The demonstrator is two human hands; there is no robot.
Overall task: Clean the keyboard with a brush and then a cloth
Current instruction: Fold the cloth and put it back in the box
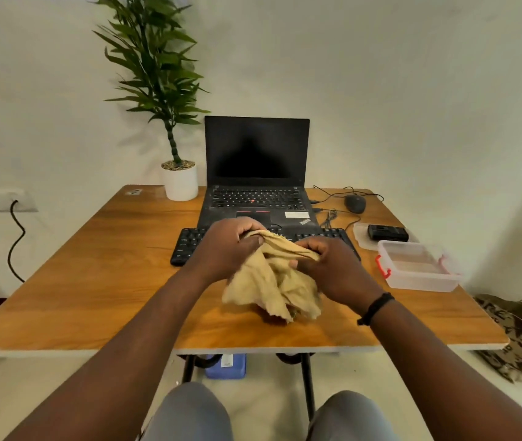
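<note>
In the head view, both hands meet over the middle of the wooden desk (94,249), bunching a tan cloth (272,281) between them. The left hand (227,246) has its fingers curled over the cloth's upper left edge with the thumb pressing into the fabric, and the right hand (332,265) grips the upper right edge, fingers folded around a gathered ridge of it. The rest of the cloth hangs down crumpled, and its lower folds rest on the desk near the front edge. Just beyond the hands lies a black keyboard (186,246), its middle hidden behind the hands and cloth, its left and right ends showing on either side. Farther back, touching or nearly touching the keyboard's far edge, stands an open black laptop (256,173) with a dark screen. To the far left of the laptop sits a white pot holding a tall green plant (161,74). To the right of the laptop lies a dark mouse (355,203) with thin cables trailing around it. On the right side of the desk a clear plastic box (418,268) with a red clasp stands open, and behind it its lid carries a small black object (387,233). A dark band (375,308) circles the right wrist.
</note>
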